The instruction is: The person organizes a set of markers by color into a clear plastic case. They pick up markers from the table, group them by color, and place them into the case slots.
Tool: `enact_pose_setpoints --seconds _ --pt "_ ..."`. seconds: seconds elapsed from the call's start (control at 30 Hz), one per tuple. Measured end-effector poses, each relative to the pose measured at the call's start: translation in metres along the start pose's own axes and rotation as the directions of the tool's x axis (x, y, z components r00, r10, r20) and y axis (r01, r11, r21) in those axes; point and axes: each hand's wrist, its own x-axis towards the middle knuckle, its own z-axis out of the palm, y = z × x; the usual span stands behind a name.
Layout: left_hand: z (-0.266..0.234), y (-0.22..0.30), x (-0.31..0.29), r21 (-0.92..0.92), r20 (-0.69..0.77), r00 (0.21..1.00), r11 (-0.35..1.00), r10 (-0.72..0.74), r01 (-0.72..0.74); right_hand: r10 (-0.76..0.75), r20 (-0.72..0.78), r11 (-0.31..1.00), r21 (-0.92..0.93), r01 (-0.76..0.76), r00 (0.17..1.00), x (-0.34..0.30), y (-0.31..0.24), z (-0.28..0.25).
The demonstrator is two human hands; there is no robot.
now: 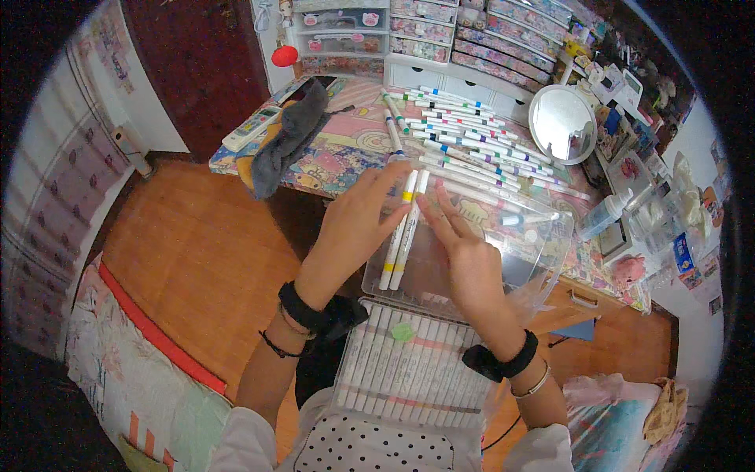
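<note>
Two white markers lie side by side, tilted, over a clear plastic box (554, 275) at the table's front edge. The left one, a yellow-banded marker (390, 263), is between the thumb and fingers of my left hand (354, 224). Against the upper part of the other white marker (406, 252) rest the fingertips of my right hand (472, 267), its fingers stretched out and its thumb hidden. Below, on my lap, a clear case (340, 385) holds a row of several white markers, with a small green piece (403, 331) on top.
Many loose markers (480, 141) with coloured bands spread over the patterned tabletop. A round mirror (562, 124) and a pump bottle (604, 216) stand at the right. Grey fluffy cloth (291, 141) hangs over the left edge, beside a remote control (252, 130). Drawer units (425, 31) line the back.
</note>
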Motion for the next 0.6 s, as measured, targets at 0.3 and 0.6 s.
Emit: enact_pose_setpoints --seconds 0.3,0.6 --pt "-0.006 0.008 -0.035 0.231 0.183 0.982 0.969 0.041 -0.083 0.022 0.025 0.998 0.061 -0.023 0.999 -0.001 -0.002 -0.003" --pt "-0.015 0.012 -0.048 0.36 0.354 0.935 0.928 -0.038 -0.099 0.017 0.051 1.0 -0.005 -0.017 0.999 -0.001 -0.005 -0.005"
